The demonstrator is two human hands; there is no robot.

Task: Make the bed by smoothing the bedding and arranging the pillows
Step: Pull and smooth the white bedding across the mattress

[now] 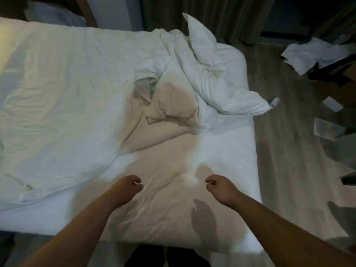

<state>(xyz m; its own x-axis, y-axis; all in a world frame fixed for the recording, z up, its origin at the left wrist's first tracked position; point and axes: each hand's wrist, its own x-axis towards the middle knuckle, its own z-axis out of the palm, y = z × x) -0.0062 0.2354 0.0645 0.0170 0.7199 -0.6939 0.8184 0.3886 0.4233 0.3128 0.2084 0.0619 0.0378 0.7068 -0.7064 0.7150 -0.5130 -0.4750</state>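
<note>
The bed (221,155) is covered by a white fitted sheet with soft wrinkles. A white duvet (63,105) lies spread over its left part, with one edge folded back near the middle. A crumpled heap of white bedding (210,74) is piled at the far right corner, and a pillow (200,35) sticks up out of it. My left hand (129,186) and my right hand (219,187) hover just over the near part of the sheet, a hand's width apart. Both have their fingers curled inward and hold nothing.
Wooden floor (285,132) runs along the bed's right side. White linen (316,54) lies heaped on dark furniture at the far right, with pale pieces scattered below it. Dark curtains (192,10) hang behind the bed. More white fabric (54,14) sits at the top left.
</note>
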